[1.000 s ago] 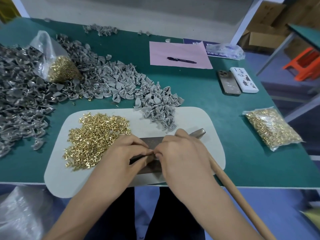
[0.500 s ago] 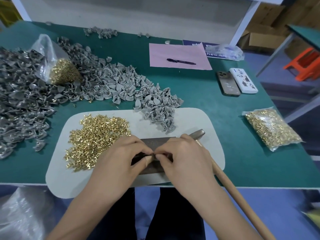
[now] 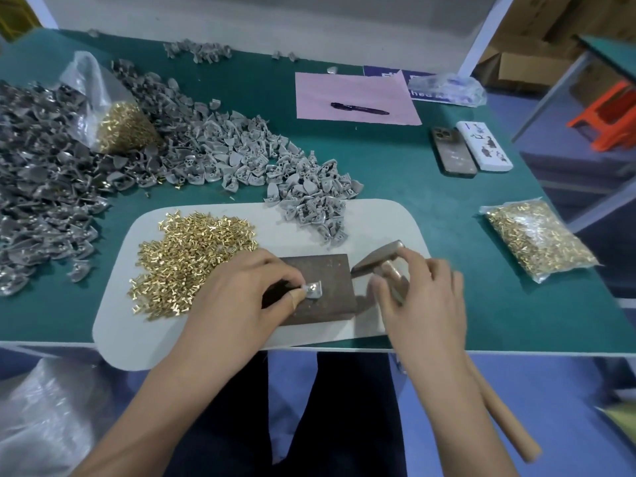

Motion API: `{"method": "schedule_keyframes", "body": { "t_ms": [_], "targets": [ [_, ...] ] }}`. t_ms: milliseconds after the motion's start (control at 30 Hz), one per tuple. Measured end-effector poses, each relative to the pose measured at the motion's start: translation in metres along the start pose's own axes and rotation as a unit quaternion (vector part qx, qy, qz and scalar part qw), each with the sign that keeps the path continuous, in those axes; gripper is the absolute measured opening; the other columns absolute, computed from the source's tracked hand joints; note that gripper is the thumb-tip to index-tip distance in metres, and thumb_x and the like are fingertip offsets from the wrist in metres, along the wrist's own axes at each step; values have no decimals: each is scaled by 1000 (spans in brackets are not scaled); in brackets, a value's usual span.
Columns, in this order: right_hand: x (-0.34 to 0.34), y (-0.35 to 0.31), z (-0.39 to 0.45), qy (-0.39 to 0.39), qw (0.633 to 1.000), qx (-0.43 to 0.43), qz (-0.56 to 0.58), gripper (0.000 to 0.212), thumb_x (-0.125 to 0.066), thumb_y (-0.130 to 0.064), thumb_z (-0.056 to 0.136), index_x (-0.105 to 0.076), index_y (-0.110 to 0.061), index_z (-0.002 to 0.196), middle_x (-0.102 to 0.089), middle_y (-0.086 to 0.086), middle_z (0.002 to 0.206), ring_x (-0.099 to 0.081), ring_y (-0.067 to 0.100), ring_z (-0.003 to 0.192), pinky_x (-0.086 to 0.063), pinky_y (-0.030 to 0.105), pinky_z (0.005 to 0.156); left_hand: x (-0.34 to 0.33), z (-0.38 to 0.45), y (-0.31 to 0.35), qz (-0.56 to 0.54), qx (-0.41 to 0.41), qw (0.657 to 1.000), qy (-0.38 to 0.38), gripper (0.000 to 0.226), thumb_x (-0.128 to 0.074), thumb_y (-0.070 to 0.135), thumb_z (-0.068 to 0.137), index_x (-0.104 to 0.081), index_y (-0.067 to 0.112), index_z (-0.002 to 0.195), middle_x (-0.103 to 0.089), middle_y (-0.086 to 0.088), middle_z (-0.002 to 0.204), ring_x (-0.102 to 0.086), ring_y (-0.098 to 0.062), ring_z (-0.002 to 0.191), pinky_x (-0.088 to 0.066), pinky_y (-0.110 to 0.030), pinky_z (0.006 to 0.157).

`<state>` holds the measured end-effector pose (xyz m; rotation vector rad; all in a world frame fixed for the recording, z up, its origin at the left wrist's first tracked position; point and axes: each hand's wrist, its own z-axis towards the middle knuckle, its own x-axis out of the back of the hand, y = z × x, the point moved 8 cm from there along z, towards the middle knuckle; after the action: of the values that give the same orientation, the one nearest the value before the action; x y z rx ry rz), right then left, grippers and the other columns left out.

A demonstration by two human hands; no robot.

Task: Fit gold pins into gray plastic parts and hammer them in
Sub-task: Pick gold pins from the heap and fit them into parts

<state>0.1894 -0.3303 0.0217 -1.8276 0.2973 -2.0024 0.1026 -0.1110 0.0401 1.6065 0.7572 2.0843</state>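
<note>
Gray part (image 3: 312,290) pinched on metal block (image 3: 330,270) by left hand (image 3: 241,297); hammer (image 3: 378,258), just right, reached by loosely curled, empty right hand (image 3: 423,304).

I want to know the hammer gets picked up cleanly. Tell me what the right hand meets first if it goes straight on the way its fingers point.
Most likely the hammer: the right hand is open just above its head and handle top, fingers pointing at it. Depth is unclear because of motion blur.
</note>
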Motion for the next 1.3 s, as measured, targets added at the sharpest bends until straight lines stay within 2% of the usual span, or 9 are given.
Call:
{"method": "schedule_keyframes", "body": {
  "t_ms": [233, 400, 500, 667, 800, 967, 1033, 1200, 1300],
  "targets": [
    [-9, 18, 6, -65, 997, -6, -31, 32, -43, -32, 107, -57, -22, 135, -51, 5, 119, -58, 35, 101, -45, 42, 77, 1, 2, 7, 25, -12, 1000, 8, 5, -75, 33, 86, -72, 35, 90, -57, 14, 85, -52, -12, 85, -46, -36, 72],
    [23, -1, 3, -50, 976, 61, 203, 14, -48, -33, 106, -58, -42, 105, -64, -10, 84, -55, 6, 71, -40, 15, 60, 3, 3, 8, 27, -18, 999, 5, 3, -74, 34, 87, -73, 34, 90, -59, 13, 86, -53, -13, 86, -45, -38, 73],
    [22, -24, -10, -121, 944, 108, 287, 16, -50, -36, 106, -65, -36, 111, -61, -10, 74, -51, 4, 58, -37, 10, 57, 3, 3, 8, 38, -23, 999, 10, 3, -75, 34, 87, -74, 33, 89, -58, 11, 84, -54, -15, 83, -44, -37, 71],
    [6, -38, -27, -136, 957, 130, 222, 23, -47, -45, 105, -67, -36, 113, -58, -21, 73, -52, 8, 66, -42, 25, 64, 5, 3, 8, 55, -28, 998, 16, 6, -74, 39, 85, -74, 34, 88, -57, 13, 81, -53, -14, 82, -37, -33, 65],
    [24, -45, -31, -47, 960, 149, 235, 16, -51, -46, 103, -65, -41, 99, -55, -24, 68, -47, 5, 58, -34, 11, 57, 5, 5, 9, 79, -32, 996, 18, 8, -76, 42, 82, -75, 37, 88, -58, 14, 80, -54, -14, 83, -35, -31, 63],
    [18, -51, -31, -73, 979, 157, 108, 33, -43, -61, 95, -53, -50, 125, -57, -27, 71, -45, 6, 61, -53, 34, 62, 3, 6, 8, 97, -37, 995, 17, 8, -75, 43, 82, -75, 37, 88, -58, 15, 80, -55, -14, 85, -31, -29, 63],
    [25, -54, -26, -59, 981, 176, 61, 32, -41, -64, 95, -48, -55, 124, -54, -31, 68, -41, 10, 58, -50, 32, 58, 4, 6, 9, 102, -39, 994, 16, 8, -74, 45, 82, -74, 38, 87, -58, 16, 79, -54, -13, 84, -31, -28, 61],
    [51, -53, -21, 4, 970, 171, 173, 19, -47, -57, 100, -61, -58, 113, -62, -19, 74, -49, 13, 58, -44, 24, 54, 5, 5, 9, 106, -37, 993, 23, 9, -73, 47, 82, -73, 38, 84, -58, 17, 79, -54, -12, 83, -34, -28, 61],
    [35, -53, -29, -19, 968, 155, 194, 21, -50, -51, 101, -65, -46, 115, -62, -21, 77, -54, 8, 62, -44, 18, 59, 4, 6, 8, 107, -37, 993, 25, 8, -72, 45, 83, -70, 37, 84, -60, 17, 82, -53, -11, 84, -38, -29, 63]
  ]
}}
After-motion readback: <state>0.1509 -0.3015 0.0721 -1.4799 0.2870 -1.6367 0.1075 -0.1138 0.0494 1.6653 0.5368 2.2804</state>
